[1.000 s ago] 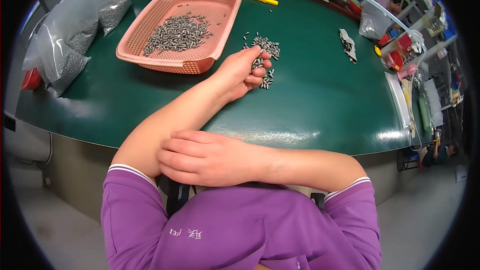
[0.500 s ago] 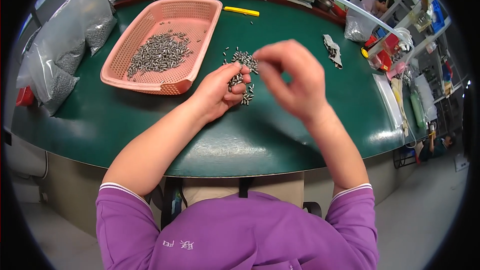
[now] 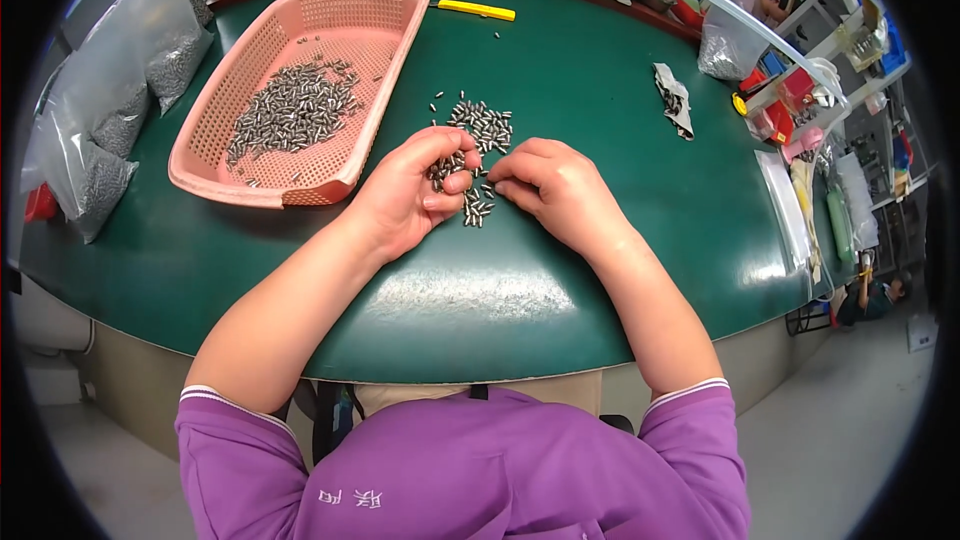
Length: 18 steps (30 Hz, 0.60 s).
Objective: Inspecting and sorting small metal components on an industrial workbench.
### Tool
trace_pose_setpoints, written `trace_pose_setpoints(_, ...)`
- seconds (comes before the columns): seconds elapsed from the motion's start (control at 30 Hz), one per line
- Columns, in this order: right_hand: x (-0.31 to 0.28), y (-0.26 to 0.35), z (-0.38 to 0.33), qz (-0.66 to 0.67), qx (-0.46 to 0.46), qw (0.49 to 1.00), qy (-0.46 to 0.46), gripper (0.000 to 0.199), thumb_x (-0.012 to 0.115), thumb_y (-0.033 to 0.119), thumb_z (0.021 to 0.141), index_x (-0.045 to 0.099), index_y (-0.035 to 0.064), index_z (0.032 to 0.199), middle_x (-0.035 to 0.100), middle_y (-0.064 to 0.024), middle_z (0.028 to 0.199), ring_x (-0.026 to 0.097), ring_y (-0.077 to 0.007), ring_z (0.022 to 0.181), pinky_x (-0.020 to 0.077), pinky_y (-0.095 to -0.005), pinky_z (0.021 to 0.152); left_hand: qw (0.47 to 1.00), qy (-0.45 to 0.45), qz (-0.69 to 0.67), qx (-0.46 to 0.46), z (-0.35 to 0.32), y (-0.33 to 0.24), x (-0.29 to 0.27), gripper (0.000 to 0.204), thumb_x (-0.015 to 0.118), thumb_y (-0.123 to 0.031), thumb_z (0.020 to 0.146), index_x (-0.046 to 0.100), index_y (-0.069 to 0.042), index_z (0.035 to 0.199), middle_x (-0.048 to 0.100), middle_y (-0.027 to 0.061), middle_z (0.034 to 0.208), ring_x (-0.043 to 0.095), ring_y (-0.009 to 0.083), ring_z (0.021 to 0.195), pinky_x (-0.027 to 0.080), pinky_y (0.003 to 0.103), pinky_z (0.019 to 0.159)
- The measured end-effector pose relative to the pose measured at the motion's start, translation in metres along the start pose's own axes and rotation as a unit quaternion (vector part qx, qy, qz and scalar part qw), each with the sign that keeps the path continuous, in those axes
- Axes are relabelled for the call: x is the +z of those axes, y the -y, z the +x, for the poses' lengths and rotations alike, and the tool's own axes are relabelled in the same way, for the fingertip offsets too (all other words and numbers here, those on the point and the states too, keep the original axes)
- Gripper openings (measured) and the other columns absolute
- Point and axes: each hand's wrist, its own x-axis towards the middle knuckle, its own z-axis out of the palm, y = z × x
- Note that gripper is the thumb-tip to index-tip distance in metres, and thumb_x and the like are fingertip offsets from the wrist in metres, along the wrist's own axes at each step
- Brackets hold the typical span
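Small silver-and-dark metal pins (image 3: 485, 125) lie in a loose heap on the green tabletop, and more of them (image 3: 478, 208) sit just nearer to me. Curled palm-up beside the heap, my left hand (image 3: 400, 195) holds a cluster of these pins in its bent fingers. My right hand (image 3: 560, 190) is lowered at the heap's right side. Its thumb and fingertips are pinched together close to the left fingers; whatever may be between them is too small to make out. To the left stands a pink perforated plastic basket (image 3: 345, 185) with many more pins (image 3: 295, 110) spread over its bottom.
A yellow utility knife (image 3: 476, 10) lies beyond the basket. Clear bags of metal parts (image 3: 120, 120) stand along the left edge. On the right are a crumpled wrapper with parts (image 3: 673, 100), another filled bag (image 3: 725, 48) and a cluttered shelf. The table's front edge (image 3: 470, 381) is near my body.
My right hand has come down and nearer to me, from a blurred position above the heap to beside the left fingers. The whole view has shifted slightly.
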Motion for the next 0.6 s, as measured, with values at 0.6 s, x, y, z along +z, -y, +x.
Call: trace_pose_setpoints(0.6, 0.012, 0.011, -0.004, 0.494, 0.098, 0.863, -0.038, 0.009, 0.053, 0.008, 0.093, 0.055, 0.0039, 0.101, 0.05, -0.007, 0.116, 0.051, -0.0151, 0.106, 0.0428, -0.0313, 0.094, 0.989, 0.083, 0.115, -0.031, -0.006, 0.008, 0.007, 0.019, 0.062, -0.011, 0.089, 0.051, -0.008, 0.104, 0.045, -0.0023, 0.074, 0.037, 0.0024, 0.057, 0.024, 0.016, 0.044)
